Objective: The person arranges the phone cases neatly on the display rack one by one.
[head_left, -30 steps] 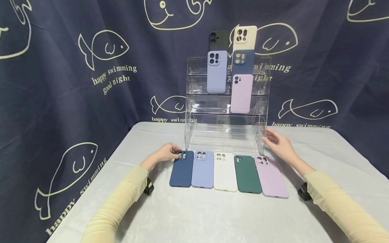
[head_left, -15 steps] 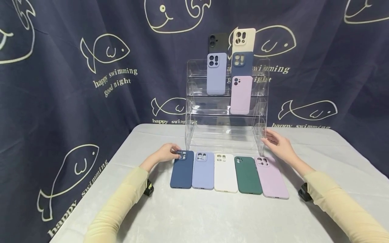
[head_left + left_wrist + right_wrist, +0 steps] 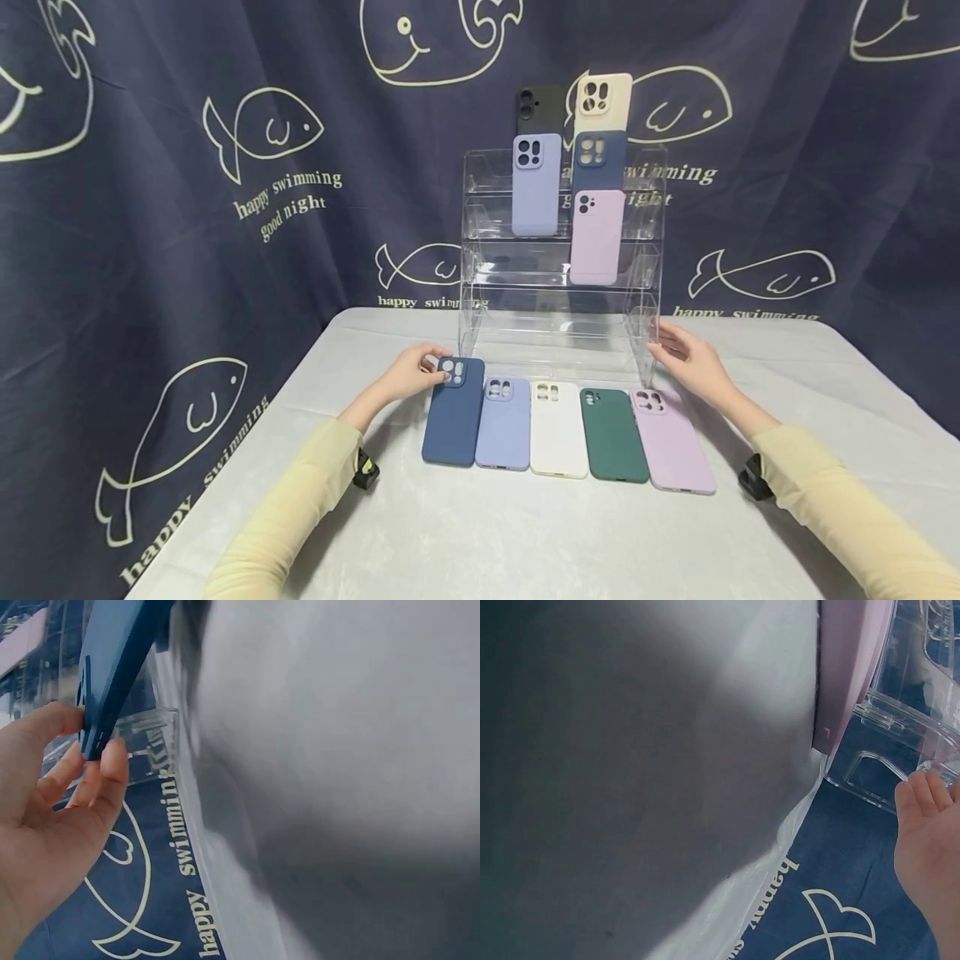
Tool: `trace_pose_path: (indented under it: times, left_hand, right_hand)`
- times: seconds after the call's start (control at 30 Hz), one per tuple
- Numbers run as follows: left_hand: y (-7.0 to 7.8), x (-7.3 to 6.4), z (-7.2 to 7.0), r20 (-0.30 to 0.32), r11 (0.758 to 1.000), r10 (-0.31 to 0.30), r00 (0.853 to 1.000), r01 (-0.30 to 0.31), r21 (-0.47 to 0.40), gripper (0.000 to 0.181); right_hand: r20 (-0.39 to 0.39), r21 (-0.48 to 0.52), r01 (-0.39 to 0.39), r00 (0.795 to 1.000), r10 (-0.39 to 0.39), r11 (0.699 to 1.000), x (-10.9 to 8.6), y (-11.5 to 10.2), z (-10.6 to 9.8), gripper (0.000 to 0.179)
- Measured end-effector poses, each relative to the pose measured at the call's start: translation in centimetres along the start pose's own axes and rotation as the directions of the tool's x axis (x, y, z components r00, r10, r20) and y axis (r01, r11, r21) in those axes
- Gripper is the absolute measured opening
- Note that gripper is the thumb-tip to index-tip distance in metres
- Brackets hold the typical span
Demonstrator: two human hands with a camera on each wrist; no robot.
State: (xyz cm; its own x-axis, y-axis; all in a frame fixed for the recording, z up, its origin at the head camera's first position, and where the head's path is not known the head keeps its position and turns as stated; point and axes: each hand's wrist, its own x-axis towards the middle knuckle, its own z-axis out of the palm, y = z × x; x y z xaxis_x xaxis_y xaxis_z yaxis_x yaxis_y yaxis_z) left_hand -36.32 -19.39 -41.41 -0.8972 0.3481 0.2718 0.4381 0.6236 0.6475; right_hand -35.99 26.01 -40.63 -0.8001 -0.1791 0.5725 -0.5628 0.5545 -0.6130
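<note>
My left hand [image 3: 409, 372] pinches the camera-hole end of a navy phone case [image 3: 454, 421], thumb on one face and fingers on the other. That end is tilted up, while the near end looks low at the table. To its right lie a periwinkle phone case [image 3: 504, 433], a white one [image 3: 558, 437], a green one [image 3: 615, 442] and a lilac one [image 3: 675, 446], in a row. Fingers of my right hand [image 3: 696, 365] touch the right side of the clear tiered display rack [image 3: 654, 267]; in the right wrist view they look fairly straight.
Upper tiers of the rack hold a black case [image 3: 542, 108], a periwinkle case [image 3: 536, 196], a cream case [image 3: 617, 100], a navy case [image 3: 609, 167] and a pink case [image 3: 597, 237]. A dark fish-print curtain [image 3: 360, 192] hangs behind the white-covered table [image 3: 525, 542].
The navy case's camera-hole end has risen off the table with my left hand, which moved slightly up. My right hand stays at the rack. The head view has shifted slightly.
</note>
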Motion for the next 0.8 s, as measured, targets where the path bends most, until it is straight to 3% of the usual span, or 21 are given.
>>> trace_pose_path:
  times: [0.2, 0.47, 0.63, 0.8]
  left_hand:
    - [0.7, 0.0, -0.3, -0.098, 0.997, 0.069, 0.993, -0.073, -0.035, 0.038]
    - [1.9, 0.2, -1.1, -0.228, 0.998, 0.062, 0.972, -0.067, -0.015, 0.039]
    - [2.7, 0.6, -1.9, -0.266, 0.999, 0.039, 0.963, -0.047, -0.025, 0.039]
    - [3.7, 1.4, -2.5, -0.305, 0.997, 0.068, 0.95, -0.072, -0.003, 0.039]
  right_hand:
    - [0.008, -0.034, -0.015, 1.0, 0.016, 0.999, -0.2, -1.3, -0.2, 0.045]
    - [0.009, -0.035, -0.018, 1.0, 0.018, 0.999, -0.2, -1.2, -0.3, 0.045]
    - [0.009, -0.022, -0.021, 1.0, 0.021, 1.0, -0.3, -1.3, -0.3, 0.045]
    - [0.014, -0.003, -0.021, 1.0, 0.021, 1.0, 0.0, 0.0, -0.1, 0.047]
